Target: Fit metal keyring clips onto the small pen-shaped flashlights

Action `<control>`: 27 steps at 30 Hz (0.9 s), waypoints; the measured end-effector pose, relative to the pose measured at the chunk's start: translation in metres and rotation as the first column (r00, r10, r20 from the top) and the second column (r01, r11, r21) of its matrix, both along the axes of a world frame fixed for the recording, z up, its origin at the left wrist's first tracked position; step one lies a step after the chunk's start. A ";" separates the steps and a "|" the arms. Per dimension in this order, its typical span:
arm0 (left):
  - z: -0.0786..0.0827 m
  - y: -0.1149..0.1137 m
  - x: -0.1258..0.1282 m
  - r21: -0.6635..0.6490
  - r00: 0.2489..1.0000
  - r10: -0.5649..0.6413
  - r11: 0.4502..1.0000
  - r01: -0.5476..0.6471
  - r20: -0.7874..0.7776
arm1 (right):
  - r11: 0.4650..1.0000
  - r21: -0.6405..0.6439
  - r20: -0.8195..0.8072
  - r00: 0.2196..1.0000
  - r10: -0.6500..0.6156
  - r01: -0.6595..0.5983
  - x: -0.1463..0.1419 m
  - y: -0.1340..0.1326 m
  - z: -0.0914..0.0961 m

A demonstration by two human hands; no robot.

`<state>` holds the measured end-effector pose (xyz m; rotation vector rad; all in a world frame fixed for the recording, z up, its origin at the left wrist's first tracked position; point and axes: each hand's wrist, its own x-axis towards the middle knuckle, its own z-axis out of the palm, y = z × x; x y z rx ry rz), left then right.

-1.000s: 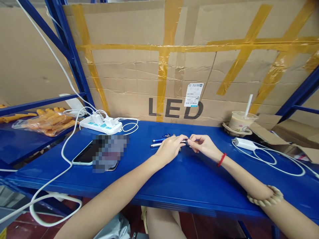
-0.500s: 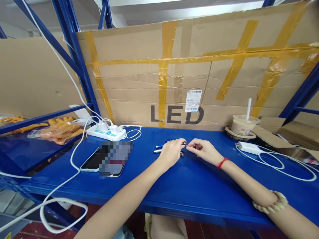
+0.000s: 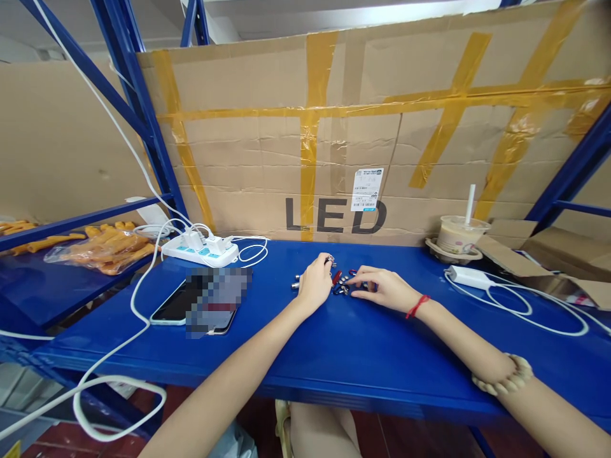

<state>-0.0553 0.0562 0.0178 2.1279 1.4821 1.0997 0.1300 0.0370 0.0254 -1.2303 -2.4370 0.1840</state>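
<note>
My left hand (image 3: 316, 284) rests at the middle of the blue table, its fingers curled round small shiny metal pieces (image 3: 329, 259) that stick out by the fingertips. Ends of slim silver cylinders (image 3: 294, 285) show on its left side. Just right of it lies a small cluster of metal clasps (image 3: 342, 289) with red and dark blue parts, too small to make out fully. My right hand (image 3: 386, 287) hovers over the cluster's right side, thumb and fingers apart, its fingertips near the pieces. Its palm partly hides more small dark pieces.
Two phones (image 3: 174, 304) lie at left, before a white power strip (image 3: 203, 252) with cables. At right are a drink cup (image 3: 461, 236) with a straw, a white adapter (image 3: 470, 278) with a looped cable, and an open cardboard box (image 3: 568, 254). A large cardboard sheet (image 3: 248, 159) stands behind.
My left hand has drawn left and turned more upright. My right hand has shifted slightly left, its fingers going from a pinch to spread. More of the small metal cluster shows between the hands.
</note>
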 end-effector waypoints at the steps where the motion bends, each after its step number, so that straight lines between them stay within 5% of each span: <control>1: -0.001 0.001 0.000 -0.020 1.000 0.009 1.000 -0.009 0.023 | 1.000 -0.004 0.006 1.000 0.007 -0.007 0.000 0.000 -0.001; 9: -0.003 0.004 0.000 -0.073 0.985 0.013 0.997 0.000 0.170 | 0.999 0.000 0.042 0.998 0.049 -0.049 0.001 0.001 -0.003; 27: -0.002 -0.003 0.004 -0.034 0.990 -0.040 0.998 0.045 0.137 | 0.997 -0.031 -0.022 0.997 0.074 -0.075 -0.001 0.000 -0.002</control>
